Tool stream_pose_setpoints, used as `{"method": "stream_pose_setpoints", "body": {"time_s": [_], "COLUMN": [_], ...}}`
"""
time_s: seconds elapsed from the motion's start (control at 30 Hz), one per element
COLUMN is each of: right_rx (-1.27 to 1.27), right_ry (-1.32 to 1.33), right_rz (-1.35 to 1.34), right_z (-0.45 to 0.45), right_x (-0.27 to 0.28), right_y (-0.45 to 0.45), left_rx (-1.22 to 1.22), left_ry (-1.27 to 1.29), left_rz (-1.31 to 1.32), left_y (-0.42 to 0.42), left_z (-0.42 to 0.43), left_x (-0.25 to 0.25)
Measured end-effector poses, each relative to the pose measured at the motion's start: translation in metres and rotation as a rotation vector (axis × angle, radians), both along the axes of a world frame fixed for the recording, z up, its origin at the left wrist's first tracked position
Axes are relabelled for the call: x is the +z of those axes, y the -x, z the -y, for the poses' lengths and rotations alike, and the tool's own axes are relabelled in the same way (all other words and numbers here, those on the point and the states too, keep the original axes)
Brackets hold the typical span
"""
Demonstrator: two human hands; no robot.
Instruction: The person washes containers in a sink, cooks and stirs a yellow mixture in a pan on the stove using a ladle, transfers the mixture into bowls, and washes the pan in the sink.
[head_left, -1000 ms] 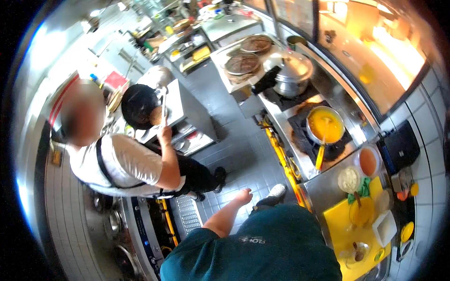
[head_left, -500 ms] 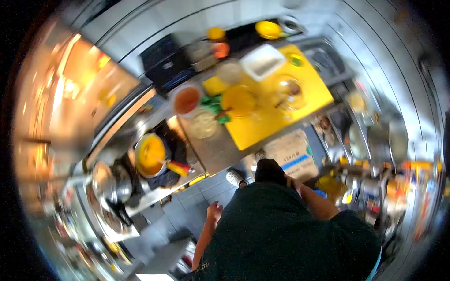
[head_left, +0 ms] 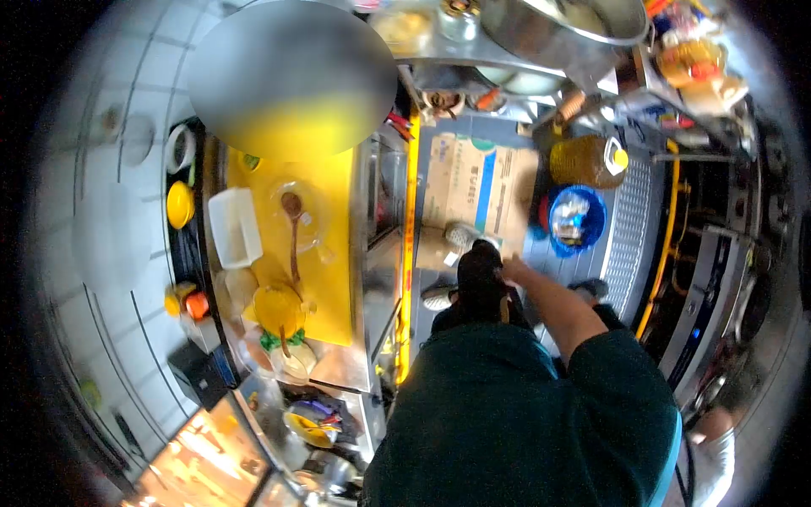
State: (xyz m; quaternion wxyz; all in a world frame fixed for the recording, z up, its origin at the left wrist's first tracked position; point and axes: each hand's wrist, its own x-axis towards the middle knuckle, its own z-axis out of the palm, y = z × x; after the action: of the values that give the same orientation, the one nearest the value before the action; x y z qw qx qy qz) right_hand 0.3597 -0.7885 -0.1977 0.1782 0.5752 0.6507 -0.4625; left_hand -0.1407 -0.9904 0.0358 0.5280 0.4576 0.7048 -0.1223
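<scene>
My right hand (head_left: 509, 270) hangs low beside a dark item (head_left: 480, 269) in front of my body; its fingers are small and partly hidden, so I cannot make out a grip. No part of my left hand shows. On the counter to the left lies a yellow board (head_left: 330, 253). It carries a white rectangular container (head_left: 236, 227), a clear bowl with a brown-headed spoon (head_left: 294, 221) and a bowl of yellow food (head_left: 280, 311). A bowl of pale food (head_left: 296, 363) stands near the board's lower end.
Flattened cardboard (head_left: 507, 182) lies on the floor ahead. Right of it are a blue bin (head_left: 578, 221) and a large yellow-capped oil jug (head_left: 583, 162). A big metal pot (head_left: 541, 38) stands at the top. Another person's arm (head_left: 714, 427) shows at lower right.
The view has swung round, with the counter now at left and the stove at lower left. My left hand has gone out of view. The blue bin and oil jug now show clearly.
</scene>
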Motion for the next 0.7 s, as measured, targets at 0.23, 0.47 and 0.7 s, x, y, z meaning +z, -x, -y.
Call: {"method": "stream_pose_setpoints", "body": {"time_s": [0.23,0.47,0.7], "right_rx": [-0.448,-0.42,-0.331], "right_ry": [-0.103,-0.169,-0.265], "right_rz": [-0.189,-0.424,-0.598], "right_z": [-0.166,-0.304,-0.374], "right_x": [0.067,0.035,-0.064], "right_y": [0.029,0.116,0.243], "left_rx": [0.021,0.124,0.287], "left_ry": [0.127,0.189,0.19], "left_rz": [-0.028,-0.032,-0.009], "left_y": [-0.028,-0.052,-0.086], "left_z": [-0.005,0.027,0.075], "left_x": [0.04,0.05,0.03]}}
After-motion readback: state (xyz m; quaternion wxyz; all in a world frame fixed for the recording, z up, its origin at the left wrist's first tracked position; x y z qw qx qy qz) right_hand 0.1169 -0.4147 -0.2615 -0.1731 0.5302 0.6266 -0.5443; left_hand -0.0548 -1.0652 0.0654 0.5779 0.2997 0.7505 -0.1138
